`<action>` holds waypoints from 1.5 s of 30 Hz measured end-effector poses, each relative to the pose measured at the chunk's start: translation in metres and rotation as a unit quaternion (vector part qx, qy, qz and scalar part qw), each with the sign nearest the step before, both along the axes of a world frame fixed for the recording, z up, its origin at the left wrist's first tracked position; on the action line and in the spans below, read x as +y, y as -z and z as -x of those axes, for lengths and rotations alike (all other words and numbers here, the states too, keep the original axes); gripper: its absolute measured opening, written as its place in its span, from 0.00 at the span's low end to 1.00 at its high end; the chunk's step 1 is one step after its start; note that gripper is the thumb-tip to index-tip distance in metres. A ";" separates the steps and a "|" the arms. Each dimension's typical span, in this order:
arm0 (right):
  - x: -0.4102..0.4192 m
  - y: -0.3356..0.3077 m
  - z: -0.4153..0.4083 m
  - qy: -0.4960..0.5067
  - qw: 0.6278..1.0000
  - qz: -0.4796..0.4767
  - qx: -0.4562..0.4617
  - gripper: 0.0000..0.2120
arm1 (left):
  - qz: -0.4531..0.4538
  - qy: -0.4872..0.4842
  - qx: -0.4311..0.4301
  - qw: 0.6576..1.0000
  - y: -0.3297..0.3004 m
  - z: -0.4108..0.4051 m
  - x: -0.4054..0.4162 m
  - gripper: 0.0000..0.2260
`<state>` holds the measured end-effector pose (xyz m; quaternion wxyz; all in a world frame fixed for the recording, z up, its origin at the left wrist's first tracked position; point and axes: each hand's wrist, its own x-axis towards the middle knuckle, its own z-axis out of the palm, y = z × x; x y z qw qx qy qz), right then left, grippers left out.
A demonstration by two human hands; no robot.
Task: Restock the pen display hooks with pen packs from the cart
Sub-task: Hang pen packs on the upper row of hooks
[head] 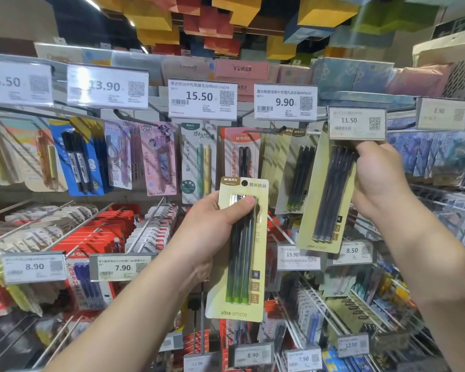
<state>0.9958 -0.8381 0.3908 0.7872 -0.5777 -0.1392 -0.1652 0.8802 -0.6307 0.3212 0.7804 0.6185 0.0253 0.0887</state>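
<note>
My left hand grips a beige pen pack with three dark pens that have green ends, held upright in front of the display. My right hand holds the top of a second beige pack of dark pens, up at the hook under the 11.50 price tag. Its top edge is hidden behind that tag, so I cannot tell whether it is on the hook. Similar beige packs hang on the hook under the 9.90 tag.
Rows of hooks carry other pen packs: blue, pink, white-green, red. Bare hook prongs stick out toward me in the lower rows, with price tags at their tips. Notebooks stand on the shelf above.
</note>
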 end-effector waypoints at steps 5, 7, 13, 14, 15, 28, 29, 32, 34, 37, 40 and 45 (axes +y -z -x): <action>0.006 0.001 -0.014 -0.007 0.998 0.005 0.054 0.13 | -0.005 -0.001 0.001 1.000 -0.002 0.001 0.001 0.08; 0.009 0.001 -0.020 -0.015 0.999 0.002 0.042 0.11 | 0.001 -0.002 0.003 1.000 -0.004 0.003 0.002 0.08; 0.017 0.008 -0.040 -0.003 0.999 0.027 0.041 0.08 | 0.015 -0.006 0.002 1.000 -0.007 0.007 0.006 0.08; 0.019 0.008 -0.042 0.007 0.998 0.031 0.053 0.05 | 0.017 -0.007 0.000 1.000 -0.007 0.007 0.007 0.08; 0.021 0.008 -0.043 0.016 0.997 0.033 0.065 0.06 | 0.018 -0.007 -0.002 1.000 -0.007 0.008 0.008 0.08; 0.035 -0.003 -0.068 0.063 0.982 0.123 0.132 0.14 | 0.027 -0.007 0.001 1.000 -0.009 0.016 0.008 0.09; 0.035 -0.002 -0.071 0.067 0.981 0.125 0.134 0.13 | 0.028 -0.006 0.000 1.000 -0.010 0.017 0.007 0.09; 0.034 0.000 -0.073 0.059 0.980 0.119 0.147 0.12 | 0.032 -0.006 0.000 0.999 -0.009 0.018 0.006 0.08; 0.034 0.000 -0.068 0.051 0.981 0.108 0.153 0.12 | 0.036 -0.004 -0.001 0.999 -0.009 0.019 0.005 0.08; 0.030 0.003 -0.055 0.051 0.985 0.089 0.136 0.11 | 0.038 0.003 -0.006 0.999 -0.009 0.019 0.004 0.08; 0.023 0.016 -0.044 0.102 0.989 0.081 0.075 0.12 | 0.037 0.007 -0.014 0.999 -0.008 0.016 0.001 0.09; 0.018 0.038 -0.002 0.159 0.974 0.152 0.047 0.04 | 0.022 0.020 -0.029 0.999 -0.007 0.005 -0.011 0.08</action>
